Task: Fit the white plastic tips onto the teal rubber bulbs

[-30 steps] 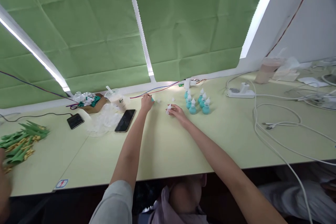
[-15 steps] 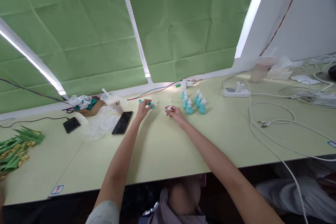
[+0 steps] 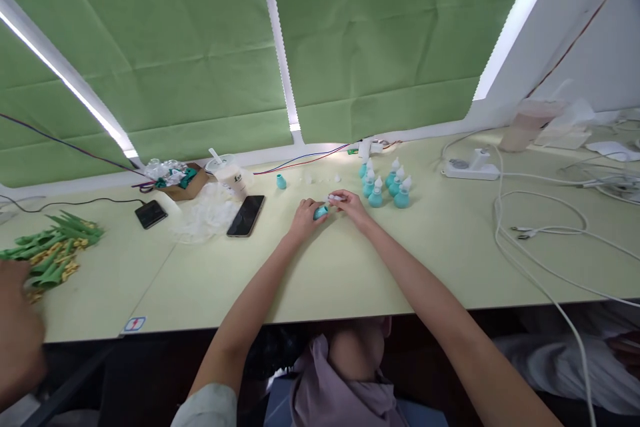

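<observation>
My left hand is closed around a small teal squeeze bottle, its open neck tilted toward the right. Just beside that neck, my right hand pinches a small white nozzle; whether the two parts touch is too small to tell. Several teal bottles with white pointed nozzles stand upright to the right, one of them a teal bottle at the front. Behind my left hand stands a lone teal bottle without a nozzle. Loose white nozzles lie near the back of the table.
A phone, a clear plastic bag, a drink cup and a cardboard box are on the left. Another person's hand is by green-and-yellow pieces. A power strip and white cables lie right.
My left hand has come right and nearer with a teal bottle, leaving another standing behind. My two hands are now close together. A person's hand has entered at the left edge.
</observation>
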Demonstrator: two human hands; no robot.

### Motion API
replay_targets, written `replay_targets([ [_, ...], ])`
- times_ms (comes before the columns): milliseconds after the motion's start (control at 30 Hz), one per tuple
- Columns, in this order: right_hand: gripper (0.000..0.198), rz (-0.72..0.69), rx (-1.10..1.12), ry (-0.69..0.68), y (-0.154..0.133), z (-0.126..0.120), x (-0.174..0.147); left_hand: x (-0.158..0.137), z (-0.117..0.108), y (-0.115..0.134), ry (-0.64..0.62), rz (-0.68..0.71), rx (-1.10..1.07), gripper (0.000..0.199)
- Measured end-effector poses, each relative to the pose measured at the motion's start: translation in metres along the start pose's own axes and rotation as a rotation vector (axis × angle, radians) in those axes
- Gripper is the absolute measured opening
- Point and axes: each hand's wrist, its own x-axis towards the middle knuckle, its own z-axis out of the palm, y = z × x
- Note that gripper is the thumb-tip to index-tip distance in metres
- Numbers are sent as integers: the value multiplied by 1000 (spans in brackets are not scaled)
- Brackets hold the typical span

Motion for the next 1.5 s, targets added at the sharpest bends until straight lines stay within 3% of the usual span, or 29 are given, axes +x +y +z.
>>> replay_targets([
  [300,34,-95,-171,-81,2,-3,0,-4,1,-5,-17,-30,-148,23],
  [467,31,-143,-299,-156,-1,-8,-2,-5,1,-8,-42,-10,-7,22],
  [600,27,-128,-421,-251,2,-16,-2,-6,0,-5,-133,91,180,22],
  [833,27,-145,-580,-243,6,-16,-3,-7,-3,4,-188,113,284,28],
  [1033,32,-71,-471,-203,6,-11,-7,-8,-1,4,-157,51,162,29],
  [1267,36,-63,-259,-113,5,-6,-6,-7,-3,10,-26,-31,-67,30],
  [1500,38,-27,-351,-166,2,-11,-8,-9,2,11,-57,11,71,45],
])
